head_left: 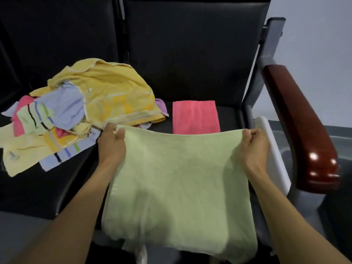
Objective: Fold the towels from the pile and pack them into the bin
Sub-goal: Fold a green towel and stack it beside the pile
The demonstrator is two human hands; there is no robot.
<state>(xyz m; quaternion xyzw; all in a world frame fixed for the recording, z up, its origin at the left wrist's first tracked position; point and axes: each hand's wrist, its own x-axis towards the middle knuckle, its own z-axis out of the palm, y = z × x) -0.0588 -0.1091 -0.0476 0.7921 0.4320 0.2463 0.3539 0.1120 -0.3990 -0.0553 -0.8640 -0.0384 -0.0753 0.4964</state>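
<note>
A pale green towel (179,180) hangs spread between my hands over the black seat. My left hand (112,143) pinches its upper left corner and my right hand (254,147) pinches its upper right corner. The towel's lower edge droops past the front of the seat. A loose pile of towels (76,111), yellow, blue, pink and striped, lies on the seat to the left. A folded pink towel (196,117) lies flat just beyond the green one. The white bin (274,149) shows only its rim, to the right of my right hand.
The black padded seats (190,63) have backrests rising behind. A glossy dark red armrest (301,126) on a grey frame stands at the right, beside the white bin. Grey floor shows beyond it.
</note>
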